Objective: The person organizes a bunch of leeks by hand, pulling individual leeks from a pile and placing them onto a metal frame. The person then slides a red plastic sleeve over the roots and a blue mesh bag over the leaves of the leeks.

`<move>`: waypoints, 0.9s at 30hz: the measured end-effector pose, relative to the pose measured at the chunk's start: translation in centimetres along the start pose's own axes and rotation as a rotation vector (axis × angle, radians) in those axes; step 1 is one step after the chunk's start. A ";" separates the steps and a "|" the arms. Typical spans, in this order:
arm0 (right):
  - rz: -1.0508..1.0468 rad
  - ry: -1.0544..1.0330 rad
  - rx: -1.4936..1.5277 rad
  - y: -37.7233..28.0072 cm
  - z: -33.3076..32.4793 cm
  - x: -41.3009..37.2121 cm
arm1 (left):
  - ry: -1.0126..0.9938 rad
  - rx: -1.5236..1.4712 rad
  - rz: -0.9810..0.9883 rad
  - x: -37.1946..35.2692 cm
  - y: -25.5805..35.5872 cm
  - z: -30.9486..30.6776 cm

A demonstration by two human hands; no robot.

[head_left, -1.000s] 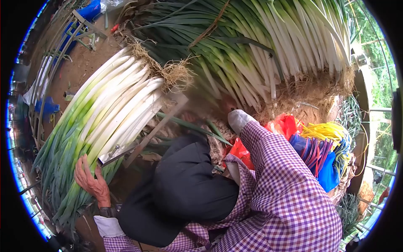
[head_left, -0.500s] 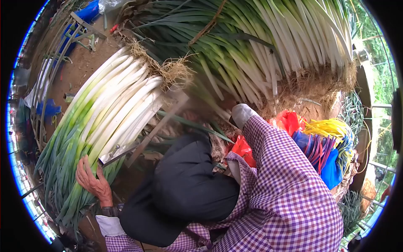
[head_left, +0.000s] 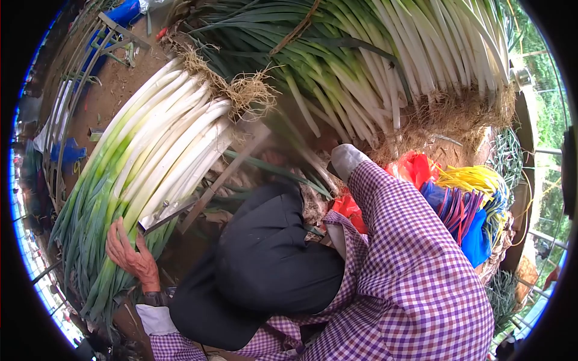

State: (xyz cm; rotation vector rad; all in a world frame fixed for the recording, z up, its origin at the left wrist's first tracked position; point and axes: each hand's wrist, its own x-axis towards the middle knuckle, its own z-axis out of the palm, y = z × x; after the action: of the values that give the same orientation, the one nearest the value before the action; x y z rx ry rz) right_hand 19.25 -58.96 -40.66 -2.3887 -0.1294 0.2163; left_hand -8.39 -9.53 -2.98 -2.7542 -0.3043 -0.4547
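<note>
My left hand (head_left: 130, 253) lies on the green part of a pile of leeks (head_left: 156, 135), its fingers stretched out and the thumb apart. The pile's white stems run up to shaggy roots at the top. Beside the thumb is the metal end of a frame bar (head_left: 165, 218). My right arm, in a checked sleeve (head_left: 415, 240), reaches forward to a pale cuff (head_left: 348, 160), and the hand beyond it is hidden. Close to that cuff is a motion-blurred leek (head_left: 310, 153). A black cap (head_left: 271, 253) covers much of the space between the arms.
A large heap of leeks (head_left: 361, 66) fills the back, roots toward the right front. Red plastic (head_left: 414, 170), yellow ties (head_left: 466, 180) and a blue bag (head_left: 475, 240) lie to the right. A metal rack (head_left: 72, 99) stands at far left. Bare soil (head_left: 120, 90) shows near it.
The blurred leek by the right cuff has shifted and more of its pale stem shows. My left hand stays on the leek pile, almost unmoved; the view has shifted slightly.
</note>
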 end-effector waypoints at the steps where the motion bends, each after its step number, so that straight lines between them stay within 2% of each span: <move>1: 0.018 0.017 0.044 -0.2 0.0 0.0 | -0.003 -0.001 -0.002 0.0 0.1 -0.2; 4: 0.142 0.026 0.216 -2.5 -1.6 0.1 | -0.003 0.003 -0.001 0.1 0.2 -0.3; 6: 0.261 0.021 0.135 -2.4 -1.2 0.9 | -0.005 0.002 0.002 0.0 0.1 -0.3; 8: 0.239 0.047 0.058 -2.0 -0.9 2.2 | -0.003 0.001 0.002 0.1 0.0 -0.2; 10: 0.080 0.104 -0.012 -0.4 0.0 3.9 | -0.004 0.004 -0.008 0.1 0.1 -0.1; 13: 0.003 -0.002 0.110 -0.8 -0.1 5.7 | -0.007 0.003 -0.006 0.0 -0.1 -0.1; 16: -0.006 0.129 0.130 -2.1 0.0 5.3 | -0.005 0.005 -0.008 0.0 0.0 -0.2; 17: 0.012 0.097 0.150 -3.1 -0.8 5.1 | -0.008 0.006 -0.010 0.1 0.1 -0.3; 19: 0.051 0.026 0.193 -6.0 -3.2 3.4 | 0.005 0.003 -0.005 0.1 0.1 -0.3; 24: 0.005 -0.080 0.039 -7.7 -7.6 -6.1 | 0.028 -0.013 -0.009 0.0 0.1 -0.4; 26: -0.058 -0.135 0.165 -6.6 -10.7 -11.0 | 0.035 -0.015 -0.011 0.1 0.4 -0.5; 27: 0.029 -0.242 0.262 -6.5 -12.8 -13.2 | 0.035 -0.013 -0.014 0.1 0.5 -0.5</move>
State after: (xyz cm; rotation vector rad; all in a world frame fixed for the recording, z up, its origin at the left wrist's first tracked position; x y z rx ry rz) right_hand 8.57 -64.67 -25.39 -2.0987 -0.1680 0.5053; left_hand -8.30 -10.14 -2.63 -2.7549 -0.3129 -0.5102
